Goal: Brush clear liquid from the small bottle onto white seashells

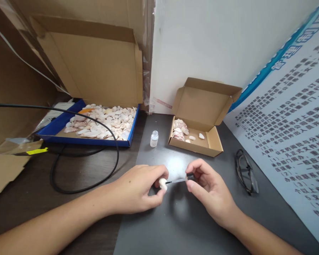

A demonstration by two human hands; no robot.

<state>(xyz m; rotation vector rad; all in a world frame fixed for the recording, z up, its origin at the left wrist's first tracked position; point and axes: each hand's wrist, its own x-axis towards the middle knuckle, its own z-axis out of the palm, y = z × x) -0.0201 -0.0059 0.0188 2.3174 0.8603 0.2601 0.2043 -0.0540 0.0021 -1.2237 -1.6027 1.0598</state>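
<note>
Between thumb and fingers, my left hand (142,187) pinches a small whitish seashell (163,183). My right hand (208,191) is closed on the black cap of a thin brush applicator (190,176). The applicator's stem points left, and its dark tip meets the shell or lies right beside it. Beyond the hands stands a small clear bottle (154,139), upright, uncapped, with a printed label. A small open cardboard box (211,148) behind my right hand holds several shells (180,129), some striped reddish brown.
At the back left, a large blue-edged box (90,141) with its lid raised holds many pale shells (106,122). A black cable (117,156) loops over the dark table. Glasses (246,171) lie at right, by a leaning printed board (289,141). Cardboard pieces (5,170) lie at left.
</note>
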